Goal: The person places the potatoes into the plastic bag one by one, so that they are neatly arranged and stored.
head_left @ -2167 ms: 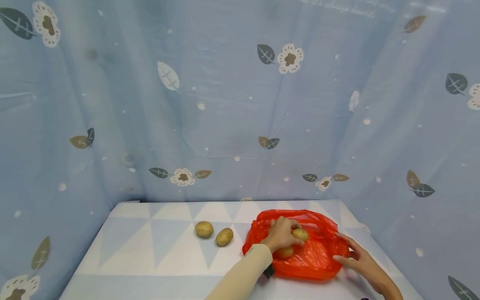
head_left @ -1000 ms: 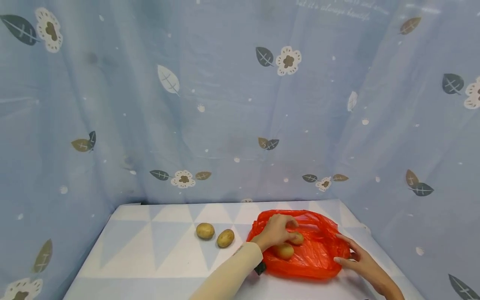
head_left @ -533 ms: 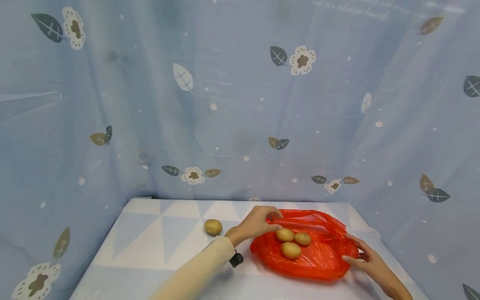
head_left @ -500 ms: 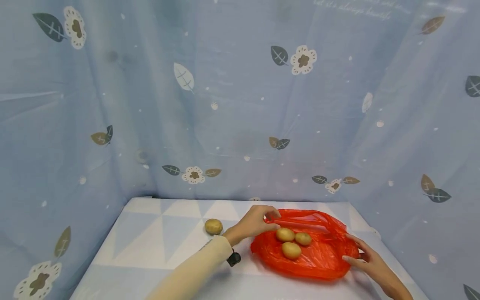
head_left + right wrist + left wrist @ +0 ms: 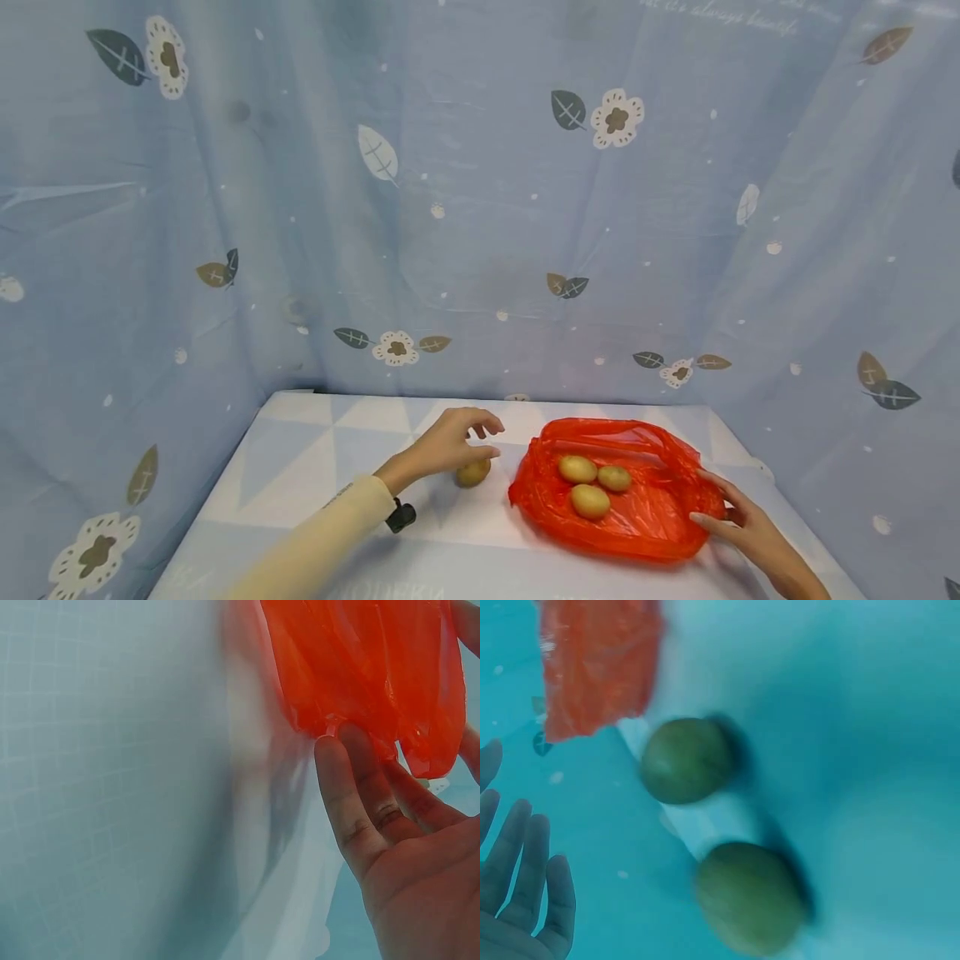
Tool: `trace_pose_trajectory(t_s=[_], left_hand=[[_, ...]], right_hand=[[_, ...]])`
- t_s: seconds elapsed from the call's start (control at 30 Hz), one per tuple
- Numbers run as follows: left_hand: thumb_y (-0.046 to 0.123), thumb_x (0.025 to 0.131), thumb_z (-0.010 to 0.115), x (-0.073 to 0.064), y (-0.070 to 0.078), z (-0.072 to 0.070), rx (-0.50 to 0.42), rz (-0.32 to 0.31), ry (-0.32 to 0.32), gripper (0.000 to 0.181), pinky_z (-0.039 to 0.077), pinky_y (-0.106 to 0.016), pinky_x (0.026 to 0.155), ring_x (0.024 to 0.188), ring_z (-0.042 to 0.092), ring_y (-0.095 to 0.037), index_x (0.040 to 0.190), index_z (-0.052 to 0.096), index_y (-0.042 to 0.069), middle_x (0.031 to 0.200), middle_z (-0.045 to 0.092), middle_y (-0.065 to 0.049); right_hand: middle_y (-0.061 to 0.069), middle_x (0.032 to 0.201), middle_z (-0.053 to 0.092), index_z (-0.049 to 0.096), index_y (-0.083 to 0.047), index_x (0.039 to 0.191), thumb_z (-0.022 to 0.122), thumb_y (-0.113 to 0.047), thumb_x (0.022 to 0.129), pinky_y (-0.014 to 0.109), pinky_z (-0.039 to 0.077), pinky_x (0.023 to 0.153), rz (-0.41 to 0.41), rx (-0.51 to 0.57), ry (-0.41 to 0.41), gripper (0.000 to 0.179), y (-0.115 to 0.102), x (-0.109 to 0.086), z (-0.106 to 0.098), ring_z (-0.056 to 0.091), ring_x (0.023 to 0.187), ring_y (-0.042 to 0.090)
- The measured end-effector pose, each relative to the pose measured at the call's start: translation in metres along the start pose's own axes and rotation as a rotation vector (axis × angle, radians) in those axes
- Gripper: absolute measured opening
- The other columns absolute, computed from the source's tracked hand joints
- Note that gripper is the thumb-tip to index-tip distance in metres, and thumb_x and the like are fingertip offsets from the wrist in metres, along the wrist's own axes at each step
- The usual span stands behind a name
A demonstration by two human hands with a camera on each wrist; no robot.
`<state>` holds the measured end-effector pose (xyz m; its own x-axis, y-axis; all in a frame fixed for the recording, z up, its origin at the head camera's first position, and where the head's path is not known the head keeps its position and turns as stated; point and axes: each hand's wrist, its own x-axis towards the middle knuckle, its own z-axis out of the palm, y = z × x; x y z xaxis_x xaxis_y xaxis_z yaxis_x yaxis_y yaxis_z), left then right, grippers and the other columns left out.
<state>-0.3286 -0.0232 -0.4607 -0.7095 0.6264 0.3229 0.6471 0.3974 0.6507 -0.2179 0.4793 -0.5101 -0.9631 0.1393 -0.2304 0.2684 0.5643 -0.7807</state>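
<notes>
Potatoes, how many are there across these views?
5: three potatoes in the red bag, two potatoes on the table by the left hand, which hides one from the head view. Folds may hide more.

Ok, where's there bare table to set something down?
The table is bare left of the cream sleeve, and on the near side of the red bag. It's crowded around the left hand, near two loose potatoes, and at the bag's right edge, where the right hand is.

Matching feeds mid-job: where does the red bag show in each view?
Head: the bag sits low, right of centre, holding three potatoes.
Left wrist: top left, above two loose potatoes.
Right wrist: top right, touched by the right hand.
Shared landmark: the table, in all three.
</notes>
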Motion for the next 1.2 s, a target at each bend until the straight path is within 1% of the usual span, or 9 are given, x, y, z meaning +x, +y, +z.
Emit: trace_pose_trajectory(t_s=[0.17, 0.33, 0.47, 0.63, 0.73, 0.87, 0.93, 1.03, 1.2], left_hand=[[0.018, 0.088, 0.084, -0.025, -0.023, -0.012, 0.072, 0.001, 0.011, 0.029, 0.054, -0.034, 0.081, 0.095, 0.066, -0.020, 0.115, 0.073, 0.014, 0.110, 0.071, 0.006], [0.017, 0.087, 0.084, -0.048, -0.046, -0.023, 0.073, -0.006, 0.052, 0.033, 0.053, -0.040, 0.084, 0.097, 0.065, -0.025, 0.116, 0.072, 0.010, 0.112, 0.071, 0.002], [0.021, 0.086, 0.086, -0.057, -0.060, -0.031, 0.065, -0.044, 0.066, 0.039, 0.053, -0.040, 0.079, 0.100, 0.064, -0.028, 0.120, 0.071, 0.007, 0.118, 0.071, -0.003], [0.025, 0.085, 0.087, -0.061, -0.072, -0.039, 0.044, -0.115, 0.036, 0.047, 0.052, -0.035, 0.079, 0.105, 0.064, -0.029, 0.126, 0.069, 0.009, 0.125, 0.069, -0.004], [0.025, 0.085, 0.087, -0.061, -0.078, -0.039, 0.016, -0.145, 0.019, 0.049, 0.055, -0.041, 0.080, 0.107, 0.063, -0.030, 0.128, 0.068, 0.009, 0.127, 0.069, -0.006], [0.022, 0.084, 0.087, -0.060, -0.085, -0.037, -0.018, -0.168, 0.005, 0.053, 0.055, -0.045, 0.081, 0.107, 0.063, -0.031, 0.129, 0.067, 0.004, 0.128, 0.068, -0.009], [0.022, 0.084, 0.087, -0.059, -0.088, -0.035, -0.029, -0.172, 0.000, 0.053, 0.055, -0.040, 0.079, 0.107, 0.063, -0.030, 0.130, 0.066, 0.003, 0.128, 0.068, -0.009], [0.020, 0.084, 0.087, -0.058, -0.090, -0.034, -0.049, -0.179, -0.001, 0.053, 0.055, -0.038, 0.080, 0.106, 0.063, -0.029, 0.129, 0.066, 0.001, 0.128, 0.068, -0.011], [0.017, 0.083, 0.088, -0.056, -0.089, -0.034, -0.055, -0.199, 0.023, 0.051, 0.054, -0.049, 0.089, 0.105, 0.064, -0.030, 0.126, 0.066, 0.000, 0.124, 0.068, -0.016]], right_hand=[[0.029, 0.158, 0.029, 0.028, -0.013, 0.161, 0.074, -0.039, 0.095, 0.041, 0.058, 0.084, -0.022, 0.020, -0.002, 0.085, 0.002, -0.004, -0.002, 0.058, 0.109, 0.032], [0.029, 0.158, 0.029, 0.027, -0.010, 0.161, 0.074, -0.039, 0.095, 0.038, 0.056, 0.083, -0.007, 0.016, -0.007, 0.086, 0.006, -0.007, -0.001, 0.058, 0.106, 0.031], [0.028, 0.159, 0.028, 0.026, -0.010, 0.162, 0.073, -0.039, 0.096, 0.039, 0.056, 0.083, 0.002, 0.026, -0.018, 0.086, 0.005, -0.007, 0.000, 0.057, 0.108, 0.031], [0.029, 0.158, 0.028, 0.025, -0.012, 0.162, 0.072, -0.041, 0.096, 0.040, 0.057, 0.084, 0.014, 0.011, -0.011, 0.087, 0.003, -0.003, 0.001, 0.057, 0.110, 0.032], [0.030, 0.158, 0.028, 0.025, -0.010, 0.162, 0.072, -0.041, 0.096, 0.041, 0.058, 0.085, 0.007, -0.004, -0.009, 0.087, 0.003, -0.003, 0.002, 0.057, 0.109, 0.032], [0.030, 0.157, 0.029, 0.025, -0.010, 0.162, 0.072, -0.041, 0.096, 0.040, 0.057, 0.084, -0.003, 0.002, -0.008, 0.087, 0.003, -0.002, 0.002, 0.057, 0.109, 0.031], [0.030, 0.157, 0.029, 0.025, -0.010, 0.162, 0.072, -0.041, 0.096, 0.040, 0.058, 0.084, 0.000, 0.008, -0.007, 0.087, 0.003, -0.001, 0.002, 0.057, 0.109, 0.032], [0.030, 0.158, 0.027, 0.024, -0.010, 0.162, 0.072, -0.041, 0.096, 0.039, 0.059, 0.084, 0.000, 0.014, -0.009, 0.087, 0.003, 0.001, 0.002, 0.056, 0.110, 0.033], [0.030, 0.159, 0.026, 0.024, -0.011, 0.162, 0.072, -0.042, 0.096, 0.041, 0.059, 0.086, -0.004, 0.006, -0.013, 0.088, 0.006, 0.004, 0.003, 0.055, 0.112, 0.034]])
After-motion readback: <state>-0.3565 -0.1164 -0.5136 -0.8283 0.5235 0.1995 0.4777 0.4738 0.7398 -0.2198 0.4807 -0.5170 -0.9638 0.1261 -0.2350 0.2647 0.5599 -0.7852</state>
